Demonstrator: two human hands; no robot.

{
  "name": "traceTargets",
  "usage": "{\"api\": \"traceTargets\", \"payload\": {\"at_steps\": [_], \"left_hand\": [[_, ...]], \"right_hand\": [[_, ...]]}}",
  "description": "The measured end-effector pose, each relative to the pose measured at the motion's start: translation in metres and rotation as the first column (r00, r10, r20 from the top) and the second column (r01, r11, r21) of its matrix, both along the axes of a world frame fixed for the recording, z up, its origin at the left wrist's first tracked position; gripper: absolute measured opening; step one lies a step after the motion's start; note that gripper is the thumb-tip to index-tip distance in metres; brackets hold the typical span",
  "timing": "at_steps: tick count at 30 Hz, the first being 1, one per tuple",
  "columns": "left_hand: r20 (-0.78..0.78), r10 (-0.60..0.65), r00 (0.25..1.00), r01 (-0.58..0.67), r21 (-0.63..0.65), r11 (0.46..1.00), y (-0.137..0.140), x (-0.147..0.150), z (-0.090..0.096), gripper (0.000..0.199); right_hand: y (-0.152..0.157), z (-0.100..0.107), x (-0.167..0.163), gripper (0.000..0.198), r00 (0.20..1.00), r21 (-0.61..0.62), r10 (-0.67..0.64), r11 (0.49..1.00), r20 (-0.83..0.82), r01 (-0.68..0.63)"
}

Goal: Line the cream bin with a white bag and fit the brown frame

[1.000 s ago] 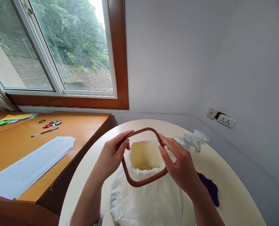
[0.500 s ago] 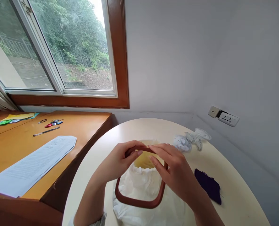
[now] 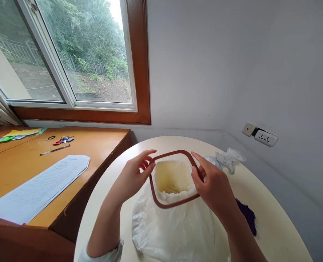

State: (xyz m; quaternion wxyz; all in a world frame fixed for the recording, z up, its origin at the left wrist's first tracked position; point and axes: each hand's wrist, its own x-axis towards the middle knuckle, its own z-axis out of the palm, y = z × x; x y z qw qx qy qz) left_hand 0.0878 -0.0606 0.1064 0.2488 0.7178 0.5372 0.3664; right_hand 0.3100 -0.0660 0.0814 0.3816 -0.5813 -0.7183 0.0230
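A brown square ring with rounded corners [image 3: 165,206] is held up between my two hands. My left hand [image 3: 135,173] pinches its left side with thumb and fingers. On the right side, my right hand [image 3: 212,182] grips the ring the same way. Beneath it stands a bin lined with a white plastic bag [image 3: 175,225], whose loose part hangs down around the outside. The yellowish inside of the lined bin [image 3: 174,174] shows through the ring. The ring looks slightly tilted over the opening; whether it touches the bag's edge I cannot tell.
The bin stands on a round cream table [image 3: 104,218]. A knotted translucent bag [image 3: 228,160] lies at the back right, and a dark purple cloth [image 3: 247,214] is partly behind my right forearm. On the wooden desk [image 3: 112,138] lie papers [image 3: 44,185], a pen [image 3: 55,150] and keys [image 3: 64,140].
The ring has tipped from steep to flatter and risen over the bin's opening. My hands have moved apart from its top edge to its left and right sides.
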Motion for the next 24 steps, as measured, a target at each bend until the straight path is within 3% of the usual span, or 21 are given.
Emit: {"api": "traceTargets", "payload": {"at_steps": [7, 14, 24], "left_hand": [[-0.128, -0.067, 0.989, 0.065, -0.023, 0.998, 0.005, 0.0, -0.011, 0.046], [-0.359, -0.226, 0.906, 0.18, -0.158, 0.971, -0.001, -0.007, -0.011, 0.058], [-0.409, -0.28, 0.868, 0.218, -0.192, 0.957, 0.0, -0.01, -0.014, 0.063]], "right_hand": [[0.005, -0.004, -0.002, 0.043, 0.994, -0.12, -0.009, 0.993, 0.112, 0.023], [0.006, 0.002, 0.001, 0.031, 0.988, -0.278, 0.046, 0.961, 0.15, -0.003], [0.008, -0.003, 0.003, 0.028, 0.983, -0.281, 0.012, 0.959, 0.182, 0.041]]}}
